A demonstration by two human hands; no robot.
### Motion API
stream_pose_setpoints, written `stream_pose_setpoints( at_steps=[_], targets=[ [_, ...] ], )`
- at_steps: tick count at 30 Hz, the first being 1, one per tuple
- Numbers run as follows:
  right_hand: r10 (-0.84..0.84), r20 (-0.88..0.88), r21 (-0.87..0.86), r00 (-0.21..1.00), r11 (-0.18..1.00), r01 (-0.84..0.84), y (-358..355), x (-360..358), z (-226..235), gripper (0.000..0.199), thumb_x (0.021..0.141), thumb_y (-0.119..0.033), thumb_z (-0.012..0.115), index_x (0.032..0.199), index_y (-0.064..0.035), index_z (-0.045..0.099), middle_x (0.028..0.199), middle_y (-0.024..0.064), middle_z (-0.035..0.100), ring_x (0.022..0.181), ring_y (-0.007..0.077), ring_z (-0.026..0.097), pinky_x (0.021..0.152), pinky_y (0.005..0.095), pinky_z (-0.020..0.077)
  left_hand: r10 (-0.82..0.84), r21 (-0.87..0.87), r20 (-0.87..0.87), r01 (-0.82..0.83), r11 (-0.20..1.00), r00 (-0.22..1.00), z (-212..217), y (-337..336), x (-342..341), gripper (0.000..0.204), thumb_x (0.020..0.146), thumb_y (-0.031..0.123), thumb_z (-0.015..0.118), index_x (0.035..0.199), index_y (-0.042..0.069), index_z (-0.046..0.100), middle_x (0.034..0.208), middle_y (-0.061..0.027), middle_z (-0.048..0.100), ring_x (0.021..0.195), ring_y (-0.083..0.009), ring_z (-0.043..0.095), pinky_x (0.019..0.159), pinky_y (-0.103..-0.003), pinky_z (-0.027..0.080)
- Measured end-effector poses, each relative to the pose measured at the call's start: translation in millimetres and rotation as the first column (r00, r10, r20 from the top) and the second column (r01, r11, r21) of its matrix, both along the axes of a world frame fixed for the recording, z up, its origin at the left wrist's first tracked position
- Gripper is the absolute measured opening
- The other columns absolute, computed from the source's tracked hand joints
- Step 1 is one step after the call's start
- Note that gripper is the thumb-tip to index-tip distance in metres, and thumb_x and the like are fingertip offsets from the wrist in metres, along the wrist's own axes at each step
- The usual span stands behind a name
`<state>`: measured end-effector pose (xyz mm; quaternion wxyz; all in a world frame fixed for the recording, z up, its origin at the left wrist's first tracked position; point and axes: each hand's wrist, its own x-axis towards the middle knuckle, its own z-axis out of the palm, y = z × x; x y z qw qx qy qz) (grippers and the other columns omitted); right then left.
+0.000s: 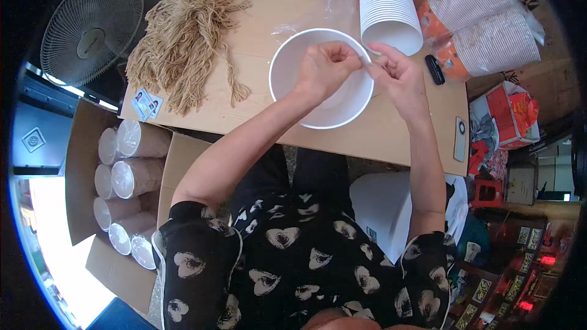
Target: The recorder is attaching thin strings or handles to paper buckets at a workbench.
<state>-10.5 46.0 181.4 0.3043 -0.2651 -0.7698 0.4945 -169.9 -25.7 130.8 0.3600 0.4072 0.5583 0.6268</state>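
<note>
Both my hands are pinched on the far rim of the white paper bucket: left hand curled tight, right hand nipping beside it. Feels light and crushable, so rim only. Twine pile sits left of it.

White paper bucket, tan twine bundle, pale wood tabletop, orange-and-white striped cup stacks, brown cardboard box, black blouse patterned with cream hearts.
</note>
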Motion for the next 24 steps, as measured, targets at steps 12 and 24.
stream_pose_setpoints(
  at_steps=[12,24],
  targets=[
    [-0.047,0.048,-0.004,0.998,0.999,0.047,9,5,-13,0.066,0.077,-0.001,0.078,0.137,0.002,0.052,0.081,-0.004,0.055,0.062,-0.0006,0.049,0.052,0.017,0.0404,-0.227,-0.052,-0.031,0.225,0.973,0.973,4,-26,-22,0.011,0.088,0.01,0.069,0.085,-0.001,0.067,0.109,-0.0109,0.07,0.09,-0.0118,0.065,0.084,-0.025,0.054],
    [-0.01,-0.042,-0.12,0.999,0.993,0.005,27,6,-19,0.043,0.086,-0.02,0.077,0.121,0.0019,0.064,0.077,-0.0025,0.058,0.061,0.0024,0.051,0.052,0.0197,0.0418,-0.507,0.101,-0.101,0.516,0.851,0.856,51,10,-46,0.019,0.104,0.025,0.046,0.096,0.008,0.05,0.116,-0.0149,0.068,0.093,-0.0175,0.069,0.084,-0.03,0.055]
  ],
)
